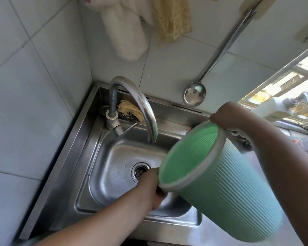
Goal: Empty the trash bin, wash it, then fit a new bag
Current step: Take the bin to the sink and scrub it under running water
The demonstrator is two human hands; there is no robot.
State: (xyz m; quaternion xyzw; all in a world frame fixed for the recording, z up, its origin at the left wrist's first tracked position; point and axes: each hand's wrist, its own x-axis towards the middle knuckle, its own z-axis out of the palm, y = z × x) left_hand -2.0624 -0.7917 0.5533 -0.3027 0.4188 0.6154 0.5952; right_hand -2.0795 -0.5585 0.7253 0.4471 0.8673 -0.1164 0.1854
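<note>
Ribbed green plastic bin [226, 189] in both hands; tilted over steel sink [114, 174]

Two bare forearms and two hands show, with no other part of the person in view. The left arm [103, 222] enters from the near edge; it is bare from the frame edge to the wrist, with no sleeve, watch or band on the stretch that shows. The left hand [152, 189] wears no glove and no ring that can be made out. The right arm [283, 166] comes in from the right edge, likewise bare and unsleeved. The right hand [220, 118] is ungloved, its fingers mostly hidden.
</note>
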